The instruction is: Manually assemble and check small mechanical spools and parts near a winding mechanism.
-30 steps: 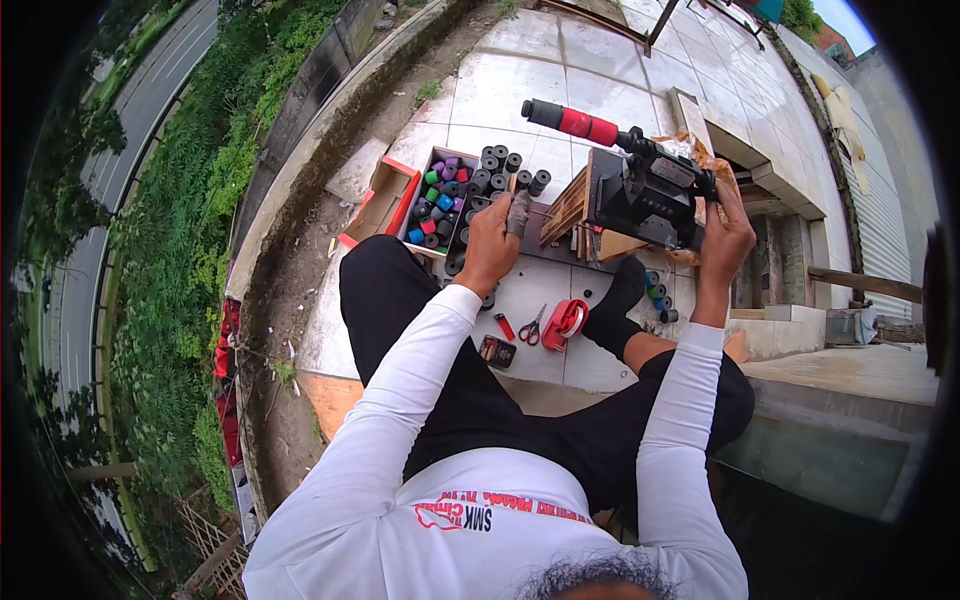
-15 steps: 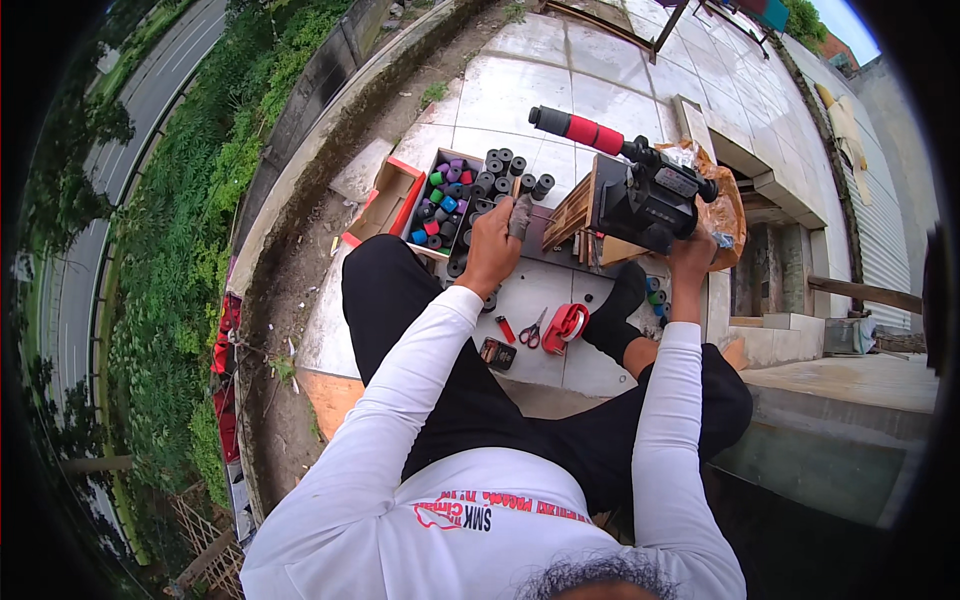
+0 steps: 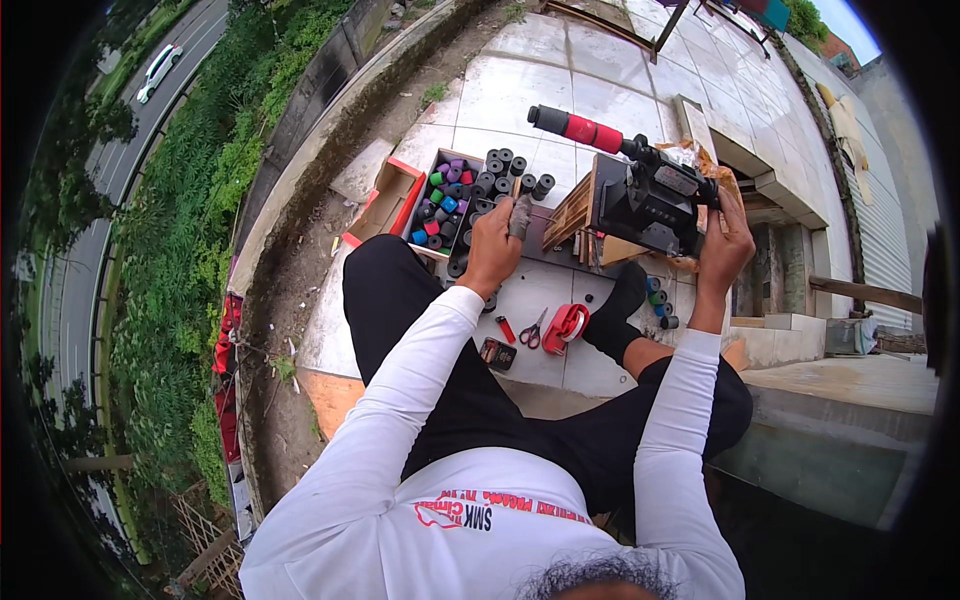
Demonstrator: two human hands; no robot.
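Note:
Among the black foam-like cylinders (image 3: pixel 502 185), my left hand (image 3: pixel 491 245) is closed, with a grey-brown wrapped piece (image 3: pixel 520 217) at its thumb side. Whether that piece is held or worn on the thumb is unclear. A black machine (image 3: pixel 655 208) stands on the right, with a long red-and-black barrel (image 3: pixel 590 132) pointing left. My right hand (image 3: pixel 727 245) reaches up to the black knob (image 3: pixel 708 192) at the machine's right end, fingers curled against it. Behind the machine's left side shows a slatted wooden piece (image 3: pixel 570 217).
An open box (image 3: pixel 445 152) holds many coloured rolls, next to an orange-edged empty box (image 3: pixel 388 203). Scissors (image 3: pixel 533 330), a red tape dispenser (image 3: pixel 566 329), a red lighter-like stick (image 3: pixel 505 329) and a dark small box (image 3: pixel 497 353) lie near my legs. A low wall edges the left.
My right hand has moved from below the machine up and right to its end knob. The left hand stays put. A white car has appeared on the road.

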